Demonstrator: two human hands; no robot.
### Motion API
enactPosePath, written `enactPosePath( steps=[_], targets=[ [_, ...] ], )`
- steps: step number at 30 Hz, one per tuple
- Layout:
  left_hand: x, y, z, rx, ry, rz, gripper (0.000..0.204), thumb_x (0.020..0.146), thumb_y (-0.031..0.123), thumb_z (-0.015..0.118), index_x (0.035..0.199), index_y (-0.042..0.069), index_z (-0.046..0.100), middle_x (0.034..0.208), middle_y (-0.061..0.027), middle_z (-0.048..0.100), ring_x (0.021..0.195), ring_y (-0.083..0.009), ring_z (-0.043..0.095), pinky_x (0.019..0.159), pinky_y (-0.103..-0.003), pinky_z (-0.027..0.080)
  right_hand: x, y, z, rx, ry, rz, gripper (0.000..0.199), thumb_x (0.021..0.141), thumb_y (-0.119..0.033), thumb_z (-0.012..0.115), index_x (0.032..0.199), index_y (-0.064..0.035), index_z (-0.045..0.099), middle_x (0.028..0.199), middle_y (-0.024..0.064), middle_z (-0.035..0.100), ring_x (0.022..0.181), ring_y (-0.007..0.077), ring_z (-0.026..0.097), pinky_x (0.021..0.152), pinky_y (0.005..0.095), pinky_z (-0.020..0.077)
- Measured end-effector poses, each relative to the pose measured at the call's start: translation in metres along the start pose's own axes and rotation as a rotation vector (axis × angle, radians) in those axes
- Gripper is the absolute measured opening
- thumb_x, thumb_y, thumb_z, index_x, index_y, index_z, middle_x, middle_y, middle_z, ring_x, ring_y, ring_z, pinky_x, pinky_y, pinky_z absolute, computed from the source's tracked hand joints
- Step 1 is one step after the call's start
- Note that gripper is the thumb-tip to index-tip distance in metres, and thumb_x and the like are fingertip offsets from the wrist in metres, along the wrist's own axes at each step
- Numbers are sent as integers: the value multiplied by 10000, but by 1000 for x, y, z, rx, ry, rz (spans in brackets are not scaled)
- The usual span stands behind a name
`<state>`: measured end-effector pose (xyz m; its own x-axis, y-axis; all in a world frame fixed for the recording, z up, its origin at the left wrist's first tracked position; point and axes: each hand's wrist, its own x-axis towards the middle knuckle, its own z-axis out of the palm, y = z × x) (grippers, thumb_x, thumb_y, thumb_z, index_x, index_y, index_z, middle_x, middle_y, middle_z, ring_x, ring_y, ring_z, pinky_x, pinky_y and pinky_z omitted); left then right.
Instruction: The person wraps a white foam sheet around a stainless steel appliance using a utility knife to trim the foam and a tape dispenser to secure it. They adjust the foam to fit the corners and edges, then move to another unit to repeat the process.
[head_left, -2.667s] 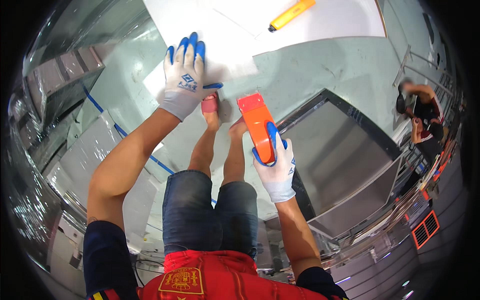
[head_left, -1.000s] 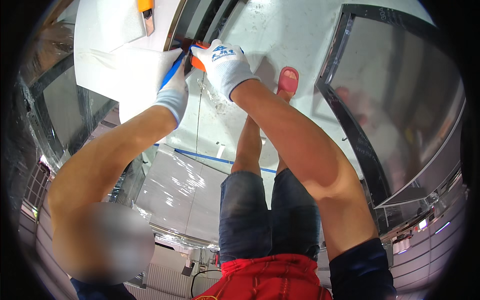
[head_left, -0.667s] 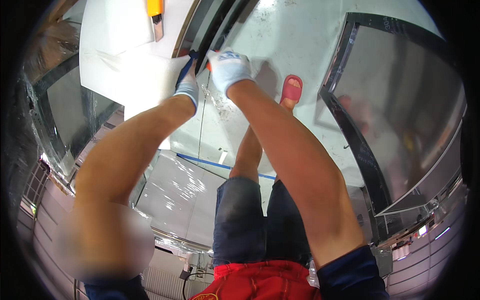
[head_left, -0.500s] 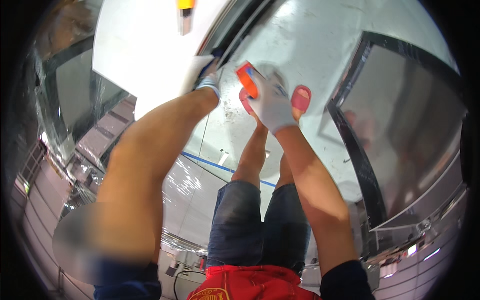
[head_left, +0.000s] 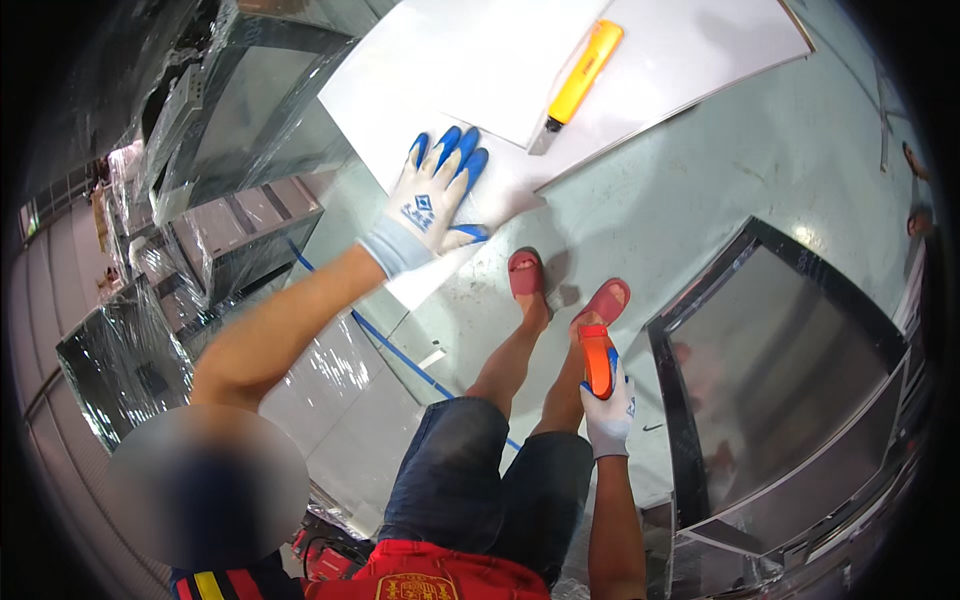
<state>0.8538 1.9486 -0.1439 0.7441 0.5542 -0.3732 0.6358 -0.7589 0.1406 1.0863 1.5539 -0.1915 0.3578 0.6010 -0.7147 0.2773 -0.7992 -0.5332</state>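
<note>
My left hand (head_left: 428, 205), in a white glove with blue fingertips, lies with fingers spread on a white sheet (head_left: 390, 75) near its corner. A yellow utility knife (head_left: 585, 75) rests on the white surface beyond it, blade end toward me. My right hand (head_left: 609, 412), in a matching glove, is closed around a curved orange-red tool (head_left: 598, 362). It holds the tool low on the right, in front of my leg and away from the sheet. The glove hides part of the tool, and I cannot make out its exact kind.
A dark-framed panel (head_left: 790, 370) stands at the right. Several plastic-wrapped metal units (head_left: 245, 235) are at the left. Blue tape (head_left: 400, 365) runs along the pale floor (head_left: 470, 310). My feet in red slippers (head_left: 525, 275) are just below the sheet. Another person's foot (head_left: 915, 160) shows at the far right.
My left hand has gone from the sheet's dark edge to lying spread on the white surface. My right hand has drawn back toward me with the orange-red tool. The view has shifted.
</note>
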Motion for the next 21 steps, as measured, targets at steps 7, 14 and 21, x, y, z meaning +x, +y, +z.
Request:
enactPosePath(
  steps=[7,14,21],
  targets=[
    [23,-117,8,88,100,51,913,986,450,676,1681,-32,332,1736,-309,325,1639,-467,266,1367,-566,139,6,-14,-8,-125,55,-42,859,829,-183,883,1601,-105,515,1186,212,608,1142,442,646,1002,516,535],
    [48,-150,22,109,359,-165,788,1069,373,609,1701,4,319,1783,-245,272,1660,-415,235,1360,-554,140,4,-28,4,-5,58,-90,816,838,-190,878,1579,-99,547,1207,227,623,1150,453,640,1005,518,531],
    [0,-62,31,-204,316,-57,848,1002,439,699,1677,28,390,1770,-238,311,1648,-434,260,1345,-615,137,-6,-84,9,78,53,-148,854,858,-146,881,1616,-52,497,1350,216,635,1260,398,641,1098,480,517]
  ],
)
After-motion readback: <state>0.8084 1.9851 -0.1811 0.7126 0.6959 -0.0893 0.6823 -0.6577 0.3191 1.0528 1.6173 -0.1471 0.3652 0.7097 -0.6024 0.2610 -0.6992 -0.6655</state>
